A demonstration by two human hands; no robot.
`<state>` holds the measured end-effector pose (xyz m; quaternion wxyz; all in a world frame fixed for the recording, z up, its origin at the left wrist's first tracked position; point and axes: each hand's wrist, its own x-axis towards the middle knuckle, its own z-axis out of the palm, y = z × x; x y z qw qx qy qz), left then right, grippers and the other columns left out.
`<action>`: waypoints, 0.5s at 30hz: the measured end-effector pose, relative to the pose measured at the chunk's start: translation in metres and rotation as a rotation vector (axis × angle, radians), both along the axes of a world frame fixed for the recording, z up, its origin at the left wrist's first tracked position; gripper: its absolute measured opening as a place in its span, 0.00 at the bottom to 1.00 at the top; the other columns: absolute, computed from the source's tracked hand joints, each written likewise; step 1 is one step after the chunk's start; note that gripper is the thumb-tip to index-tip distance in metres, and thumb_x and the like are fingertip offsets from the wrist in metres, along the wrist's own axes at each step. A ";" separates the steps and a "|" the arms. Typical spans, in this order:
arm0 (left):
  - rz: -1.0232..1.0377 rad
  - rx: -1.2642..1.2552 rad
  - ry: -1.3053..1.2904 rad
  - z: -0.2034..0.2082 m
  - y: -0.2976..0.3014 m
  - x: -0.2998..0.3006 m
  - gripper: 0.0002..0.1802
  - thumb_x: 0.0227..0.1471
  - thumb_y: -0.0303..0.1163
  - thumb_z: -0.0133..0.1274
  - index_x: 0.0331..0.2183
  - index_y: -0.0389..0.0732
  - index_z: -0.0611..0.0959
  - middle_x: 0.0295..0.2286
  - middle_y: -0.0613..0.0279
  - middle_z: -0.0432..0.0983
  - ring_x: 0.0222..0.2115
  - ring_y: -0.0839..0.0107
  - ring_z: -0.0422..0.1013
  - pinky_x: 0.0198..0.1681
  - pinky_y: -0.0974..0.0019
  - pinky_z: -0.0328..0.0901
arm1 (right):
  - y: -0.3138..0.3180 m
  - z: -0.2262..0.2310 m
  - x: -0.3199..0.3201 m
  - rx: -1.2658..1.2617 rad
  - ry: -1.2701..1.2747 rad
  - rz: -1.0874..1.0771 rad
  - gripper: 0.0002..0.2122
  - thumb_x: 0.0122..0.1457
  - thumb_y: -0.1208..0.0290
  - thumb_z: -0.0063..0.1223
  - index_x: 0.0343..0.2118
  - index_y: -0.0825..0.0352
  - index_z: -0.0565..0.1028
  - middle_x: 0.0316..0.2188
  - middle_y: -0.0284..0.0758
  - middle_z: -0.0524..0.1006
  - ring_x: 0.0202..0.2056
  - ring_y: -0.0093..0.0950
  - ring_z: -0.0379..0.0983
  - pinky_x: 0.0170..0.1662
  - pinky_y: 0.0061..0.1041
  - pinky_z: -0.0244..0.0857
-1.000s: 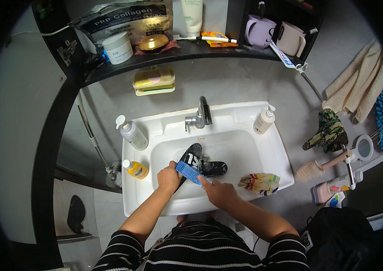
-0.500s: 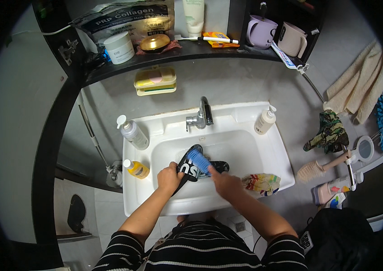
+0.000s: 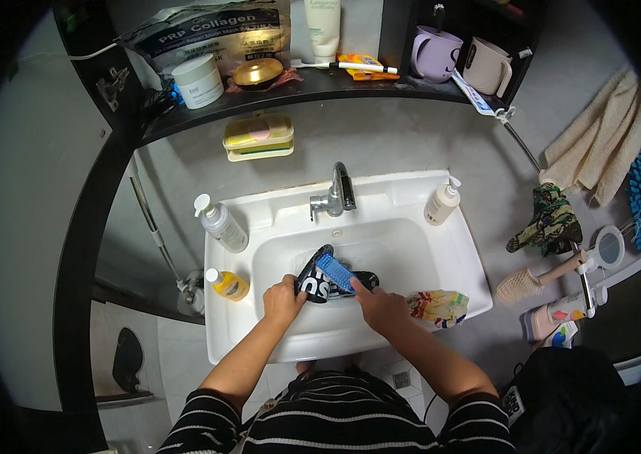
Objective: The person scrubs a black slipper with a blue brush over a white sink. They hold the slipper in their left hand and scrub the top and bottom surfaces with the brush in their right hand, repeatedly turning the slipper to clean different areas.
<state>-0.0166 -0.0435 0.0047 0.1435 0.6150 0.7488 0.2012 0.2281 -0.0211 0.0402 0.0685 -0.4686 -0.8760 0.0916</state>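
Head view: black slipper with white print, under blue brush.

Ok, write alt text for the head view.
Seen from above, a person's left hand holds a black slipper in a white sink while the right hand presses a blue brush on it. A multicoloured cloth lies at the basin's right, under a chrome tap.

Both forearms rise from the lower edge in striped sleeves and converge. The left hand is curled closed, knuckles up, fingers gripping. The right hand sits close beside it, fingers closed in a grip, index finger extended forward.
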 end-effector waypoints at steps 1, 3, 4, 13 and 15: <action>0.005 0.004 -0.021 -0.001 -0.001 0.000 0.19 0.39 0.35 0.60 0.36 0.38 0.77 0.22 0.49 0.77 0.25 0.52 0.75 0.31 0.54 0.69 | -0.005 -0.003 -0.001 -0.027 -0.008 0.048 0.22 0.62 0.62 0.42 0.60 0.52 0.60 0.21 0.40 0.72 0.19 0.39 0.72 0.20 0.41 0.67; -0.022 -0.016 -0.019 -0.005 0.000 0.000 0.20 0.39 0.34 0.60 0.37 0.38 0.77 0.23 0.48 0.77 0.26 0.51 0.75 0.32 0.54 0.69 | -0.016 0.000 -0.009 -0.076 -0.022 0.135 0.22 0.62 0.62 0.42 0.60 0.52 0.60 0.22 0.39 0.72 0.20 0.39 0.73 0.21 0.41 0.67; -0.035 -0.026 -0.017 -0.005 0.000 -0.001 0.21 0.39 0.34 0.59 0.38 0.37 0.77 0.23 0.48 0.77 0.26 0.51 0.75 0.32 0.54 0.69 | -0.023 0.005 -0.010 -0.113 -0.098 0.205 0.23 0.61 0.62 0.42 0.60 0.54 0.60 0.22 0.39 0.72 0.20 0.39 0.73 0.22 0.42 0.67; -0.031 -0.007 0.039 -0.008 -0.006 0.000 0.20 0.38 0.33 0.60 0.38 0.39 0.78 0.22 0.50 0.78 0.24 0.52 0.75 0.30 0.55 0.69 | -0.023 0.024 -0.030 -0.246 -0.161 0.111 0.23 0.63 0.63 0.36 0.62 0.49 0.56 0.28 0.43 0.73 0.27 0.41 0.75 0.29 0.40 0.70; -0.043 0.086 -0.001 -0.003 -0.009 0.000 0.20 0.38 0.33 0.60 0.37 0.39 0.79 0.21 0.52 0.77 0.23 0.53 0.75 0.29 0.55 0.69 | -0.007 0.003 -0.020 0.033 0.039 0.010 0.19 0.62 0.60 0.42 0.56 0.52 0.65 0.20 0.39 0.72 0.18 0.38 0.72 0.22 0.40 0.67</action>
